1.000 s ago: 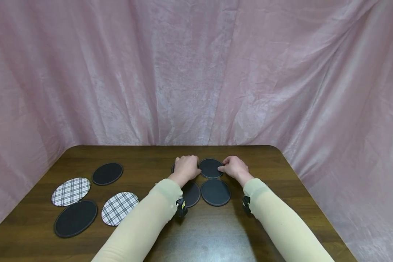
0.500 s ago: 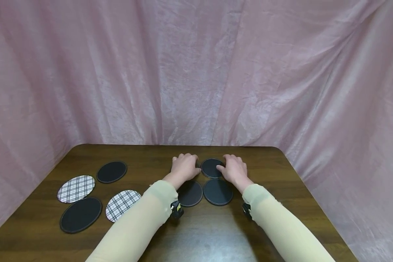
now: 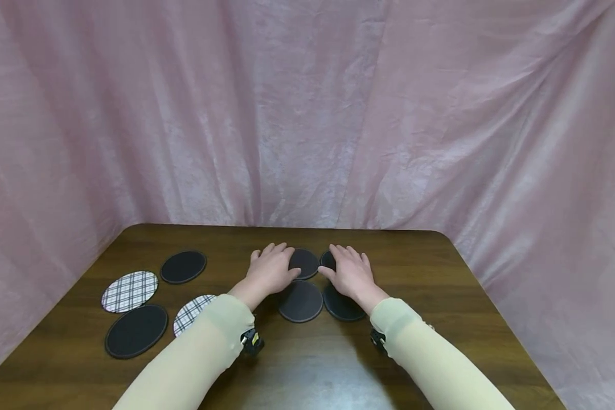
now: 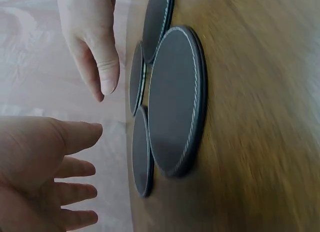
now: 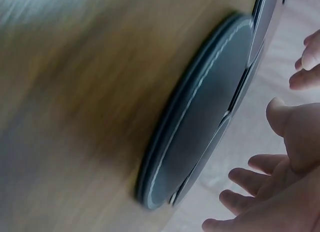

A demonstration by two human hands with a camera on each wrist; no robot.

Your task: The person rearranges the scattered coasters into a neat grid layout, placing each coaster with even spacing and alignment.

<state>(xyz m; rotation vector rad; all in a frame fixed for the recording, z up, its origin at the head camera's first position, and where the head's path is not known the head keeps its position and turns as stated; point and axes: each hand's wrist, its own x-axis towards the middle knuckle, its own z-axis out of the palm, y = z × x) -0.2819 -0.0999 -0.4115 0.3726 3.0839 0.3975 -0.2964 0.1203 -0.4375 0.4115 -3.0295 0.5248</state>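
Note:
Dark round coasters with pale stitched rims sit in two rows of two near the middle of the table. In the head view, my left hand (image 3: 269,270) is left of the back left coaster (image 3: 304,263) and front left coaster (image 3: 300,302), fingers spread. My right hand (image 3: 351,274) overlaps the back right coaster (image 3: 328,260) and front right coaster (image 3: 340,306), partly hiding both. Both wrist views show each hand raised off the coasters with extended fingers and nothing held. A thicker edge shows on the front right coaster (image 5: 200,122) in the right wrist view.
On the left of the wooden table (image 3: 420,353) lie two more dark discs, a back one (image 3: 183,267) and a front one (image 3: 136,331), and two white checked discs, a left one (image 3: 130,291) and one (image 3: 192,312) partly behind my left sleeve. A pink curtain (image 3: 307,114) hangs behind.
My left hand has moved left, uncovering the back left coaster. My right hand has opened from the back right coaster's edge and shifted left over the right-hand coasters. The head view has turned slightly left.

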